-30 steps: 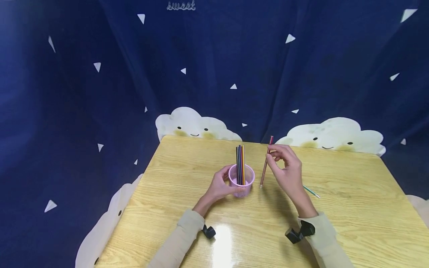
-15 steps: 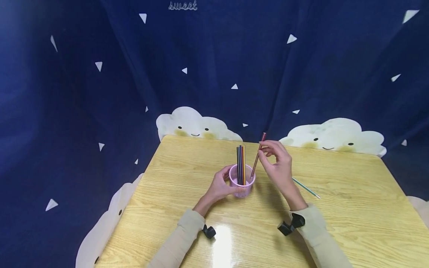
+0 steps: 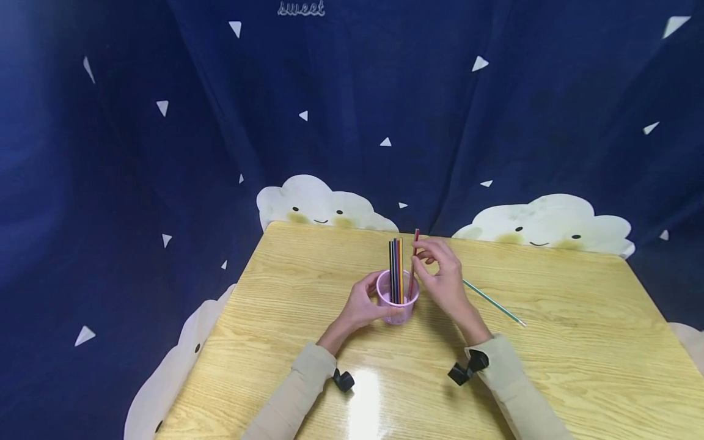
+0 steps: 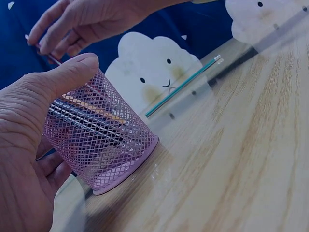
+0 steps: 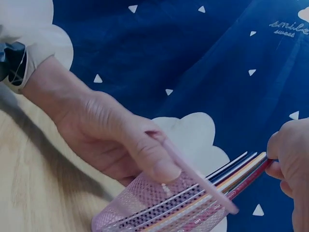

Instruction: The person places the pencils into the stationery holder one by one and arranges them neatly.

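Note:
A pink mesh pencil cup (image 3: 397, 313) stands on the table with several pencils (image 3: 395, 269) upright inside. My left hand (image 3: 360, 304) grips the cup round its side, thumb at the front near the rim; the left wrist view shows the mesh wall (image 4: 101, 140) close up. My right hand (image 3: 444, 278) pinches a red pencil (image 3: 416, 238) near its upper end. The red pencil's lower part is inside the cup, at its right side, beside the other pencils. On the table to the right lies a green pencil (image 3: 495, 302), partly behind my right hand.
The wooden table (image 3: 577, 342) spreads out around the cup. A dark blue curtain (image 3: 352, 91) with white triangles and clouds hangs behind its far edge. Black wrist cameras (image 3: 343, 382) sit on both cuffs.
My right hand has moved left with the red pencil, bringing its lower end from beside the cup to inside it. More of the green pencil shows. My left hand and the cup have stayed put.

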